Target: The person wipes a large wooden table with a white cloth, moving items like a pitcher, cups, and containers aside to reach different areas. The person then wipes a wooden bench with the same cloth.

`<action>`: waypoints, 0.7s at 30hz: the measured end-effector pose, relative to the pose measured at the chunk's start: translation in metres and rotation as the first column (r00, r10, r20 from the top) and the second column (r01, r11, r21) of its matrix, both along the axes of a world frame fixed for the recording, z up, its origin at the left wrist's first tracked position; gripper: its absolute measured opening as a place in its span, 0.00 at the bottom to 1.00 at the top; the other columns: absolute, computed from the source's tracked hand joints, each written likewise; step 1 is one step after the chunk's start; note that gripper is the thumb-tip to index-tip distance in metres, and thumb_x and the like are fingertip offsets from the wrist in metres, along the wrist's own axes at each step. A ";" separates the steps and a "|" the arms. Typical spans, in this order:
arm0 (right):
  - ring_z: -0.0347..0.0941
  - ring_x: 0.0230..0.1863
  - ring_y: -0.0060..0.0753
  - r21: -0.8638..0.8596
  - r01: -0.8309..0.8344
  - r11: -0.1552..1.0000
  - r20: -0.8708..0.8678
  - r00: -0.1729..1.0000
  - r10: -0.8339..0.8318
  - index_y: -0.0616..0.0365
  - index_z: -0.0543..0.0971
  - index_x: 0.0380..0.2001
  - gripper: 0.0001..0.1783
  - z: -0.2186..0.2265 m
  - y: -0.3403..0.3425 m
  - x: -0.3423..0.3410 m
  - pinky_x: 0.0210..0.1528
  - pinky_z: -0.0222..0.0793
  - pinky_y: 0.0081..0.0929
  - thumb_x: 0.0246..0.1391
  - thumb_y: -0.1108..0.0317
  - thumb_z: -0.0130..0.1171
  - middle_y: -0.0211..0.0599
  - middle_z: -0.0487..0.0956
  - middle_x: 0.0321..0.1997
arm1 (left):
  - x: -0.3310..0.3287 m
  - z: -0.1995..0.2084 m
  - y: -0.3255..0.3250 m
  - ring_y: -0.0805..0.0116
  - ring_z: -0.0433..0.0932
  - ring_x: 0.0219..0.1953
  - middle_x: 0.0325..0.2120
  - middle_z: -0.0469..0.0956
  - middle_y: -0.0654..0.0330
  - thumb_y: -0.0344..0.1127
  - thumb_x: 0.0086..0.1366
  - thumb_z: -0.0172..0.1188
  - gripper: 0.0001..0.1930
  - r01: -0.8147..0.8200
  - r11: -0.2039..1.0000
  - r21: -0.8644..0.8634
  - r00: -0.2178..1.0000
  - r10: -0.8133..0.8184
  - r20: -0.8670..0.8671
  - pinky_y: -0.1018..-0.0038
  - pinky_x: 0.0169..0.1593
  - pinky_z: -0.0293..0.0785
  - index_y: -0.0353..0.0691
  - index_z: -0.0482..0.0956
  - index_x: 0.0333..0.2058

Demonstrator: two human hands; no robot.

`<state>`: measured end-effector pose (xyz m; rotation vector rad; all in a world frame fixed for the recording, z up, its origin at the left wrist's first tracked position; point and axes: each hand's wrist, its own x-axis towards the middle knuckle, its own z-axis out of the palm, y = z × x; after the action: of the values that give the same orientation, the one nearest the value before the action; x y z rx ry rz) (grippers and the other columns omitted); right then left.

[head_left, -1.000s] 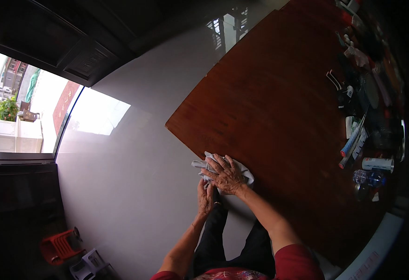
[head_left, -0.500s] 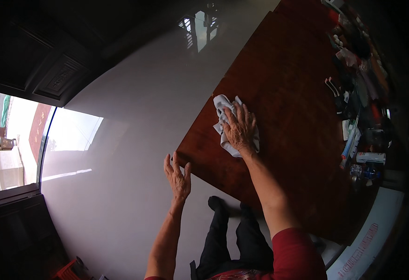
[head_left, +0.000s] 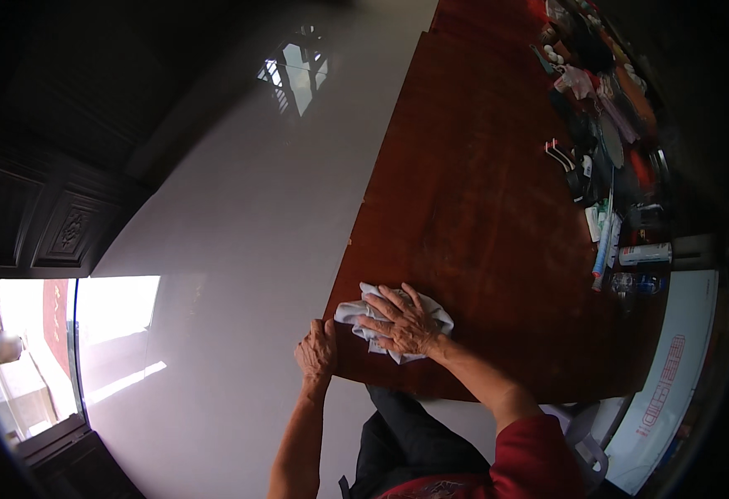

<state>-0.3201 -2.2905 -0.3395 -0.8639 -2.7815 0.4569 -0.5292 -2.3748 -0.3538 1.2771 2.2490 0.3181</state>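
My right hand [head_left: 403,320] lies flat, fingers spread, on a crumpled white cloth [head_left: 435,312] near the front left corner of a reddish-brown wooden table [head_left: 481,191]. My left hand [head_left: 317,352] rests on the table's left edge close to that corner, fingers curled over the rim, right beside the cloth. My red sleeve and dark trousers show below the table.
Several items crowd the table's far right side: pens, tubes, a small bottle [head_left: 640,284], black clips [head_left: 566,158] and cloth pieces. A shiny grey tiled floor [head_left: 231,249] spreads to the left. Dark carved wooden doors [head_left: 57,224] stand far left, with a bright doorway below them.
My right hand has drawn the cloth back toward the table's front left corner. My left hand has come from off the corner onto the table's edge beside it.
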 end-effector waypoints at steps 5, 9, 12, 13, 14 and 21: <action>0.49 0.70 0.44 0.094 0.277 0.956 -0.007 0.961 -0.278 0.28 0.67 0.60 0.36 -0.012 0.106 -0.041 0.65 0.47 0.62 0.45 0.50 0.63 0.30 0.57 0.70 | -0.001 -0.005 -0.006 0.42 0.76 0.23 0.20 0.78 0.47 0.51 0.69 0.45 0.17 0.022 0.998 -0.056 1.000 -0.022 -0.013 0.52 0.27 0.71 0.43 0.69 0.31; 0.51 0.68 0.49 0.166 0.586 0.793 0.016 0.803 -0.596 0.33 0.67 0.59 0.30 -0.006 0.205 -0.051 0.64 0.47 0.61 0.52 0.51 0.57 0.33 0.59 0.68 | -0.005 -0.005 -0.011 0.42 0.76 0.25 0.23 0.79 0.48 0.52 0.69 0.44 0.17 -0.008 0.988 -0.154 1.000 0.012 0.028 0.51 0.30 0.71 0.44 0.70 0.34; 0.49 0.69 0.50 0.230 0.837 0.496 0.006 0.509 -0.861 0.36 0.65 0.59 0.26 -0.021 0.262 -0.019 0.63 0.46 0.64 0.57 0.51 0.50 0.36 0.59 0.67 | 0.007 -0.004 -0.003 0.42 0.77 0.26 0.23 0.79 0.49 0.52 0.69 0.44 0.17 0.027 0.985 -0.171 0.997 -0.014 0.078 0.51 0.31 0.71 0.43 0.70 0.35; 0.48 0.69 0.51 0.182 0.897 0.403 -0.001 0.410 -0.912 0.35 0.65 0.60 0.26 -0.019 0.275 -0.015 0.62 0.46 0.65 0.58 0.50 0.48 0.36 0.57 0.68 | 0.007 -0.007 -0.002 0.42 0.76 0.26 0.22 0.79 0.48 0.51 0.69 0.44 0.17 0.027 0.989 -0.148 0.996 -0.015 0.085 0.51 0.31 0.71 0.43 0.71 0.35; 0.48 0.69 0.51 0.174 0.911 0.373 -0.010 0.381 -0.925 0.35 0.64 0.60 0.26 -0.019 0.279 -0.020 0.62 0.46 0.65 0.58 0.49 0.48 0.36 0.57 0.68 | 0.005 -0.010 -0.005 0.41 0.76 0.25 0.21 0.78 0.48 0.51 0.69 0.43 0.17 0.018 0.991 -0.132 0.997 -0.007 0.083 0.51 0.31 0.70 0.43 0.71 0.35; 0.49 0.68 0.51 0.176 0.791 0.586 -0.011 0.597 -0.802 0.35 0.66 0.59 0.30 -0.016 0.194 -0.088 0.62 0.46 0.67 0.52 0.49 0.56 0.38 0.59 0.66 | -0.009 -0.009 -0.007 0.40 0.76 0.25 0.21 0.77 0.46 0.50 0.69 0.45 0.17 0.041 0.998 -0.056 0.984 -0.030 0.178 0.52 0.29 0.72 0.41 0.70 0.35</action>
<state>-0.4082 -2.0967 -0.3550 -1.9501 -2.0762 0.0222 -0.5381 -2.3815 -0.3623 1.2077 2.0692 0.3356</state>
